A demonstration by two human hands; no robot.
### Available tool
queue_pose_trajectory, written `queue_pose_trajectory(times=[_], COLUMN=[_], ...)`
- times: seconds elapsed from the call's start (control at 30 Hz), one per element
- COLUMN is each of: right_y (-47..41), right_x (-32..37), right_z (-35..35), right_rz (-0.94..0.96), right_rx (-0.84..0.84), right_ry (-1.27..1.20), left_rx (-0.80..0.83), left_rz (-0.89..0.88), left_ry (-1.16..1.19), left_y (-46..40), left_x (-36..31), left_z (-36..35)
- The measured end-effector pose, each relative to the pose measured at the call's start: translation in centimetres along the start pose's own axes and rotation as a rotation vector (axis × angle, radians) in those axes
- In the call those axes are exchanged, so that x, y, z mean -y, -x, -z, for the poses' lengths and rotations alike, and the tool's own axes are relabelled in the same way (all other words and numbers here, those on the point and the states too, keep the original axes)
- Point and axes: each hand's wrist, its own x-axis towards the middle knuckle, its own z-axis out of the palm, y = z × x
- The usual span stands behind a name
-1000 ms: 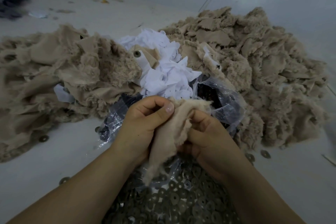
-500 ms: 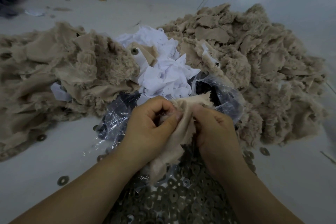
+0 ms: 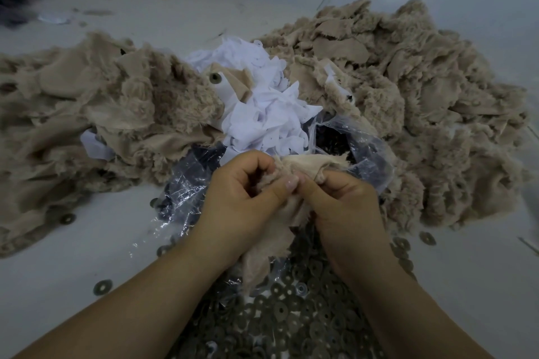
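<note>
Both hands meet over a heap of dark washers [image 3: 280, 312] at the table's [image 3: 73, 271] near edge: the left hand [image 3: 242, 201] and right hand [image 3: 344, 204] pinch one beige plush piece [image 3: 303, 163], thumbs touching. Behind lie clear plastic bags [image 3: 186, 183], white scraps [image 3: 262, 114] and beige plush heaps [image 3: 423, 96].

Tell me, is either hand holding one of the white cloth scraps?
No, the left hand and right hand both pinch a beige furry piece; the white scraps lie beyond.
</note>
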Motion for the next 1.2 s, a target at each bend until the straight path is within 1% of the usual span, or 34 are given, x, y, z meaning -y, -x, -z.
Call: queue_pose_trajectory(times=[0.17,0.27,0.43,0.5,0.6,0.8,1.0,1.1,1.2], right_y=[-0.03,0.07,0.35,0.41,0.49,0.37,0.19,0.17,0.29], right_x=[0.09,0.21,-0.01,0.08,0.24,0.01,-0.27,-0.12,0.23], right_z=[-0.03,-0.16,0.00,-0.07,-0.15,-0.05,-0.19,-0.19,-0.16], right_rz=[0.056,0.062,0.156,0.158,0.108,0.029,-0.028,-0.006,0.035], right_rx=[0.033,0.041,0.012,0.017,0.013,0.007,0.022,0.023,0.034], right_ry=[0.062,0.099,0.232,0.210,0.114,0.081,0.021,0.040,0.080], left_rx=[-0.050,-0.043,-0.039,-0.039,-0.050,-0.088,-0.070,-0.065,-0.055], left_rz=[0.009,0.011,0.023,0.068,0.118,0.117,0.170,0.186,0.156], left_ry=[0.005,0.004,0.010,0.070,0.131,0.119,0.243,0.241,0.180], left_y=[-0.07,-0.15,-0.11,-0.13,-0.23,-0.15,0.00,-0.10,-0.09], left_x=[-0.01,0.12,0.28,0.19,0.03,-0.03,-0.50,-0.41,-0.25], left_z=[0.15,0.15,0.18,0.23,0.29,0.15,-0.02,0.09,0.08])
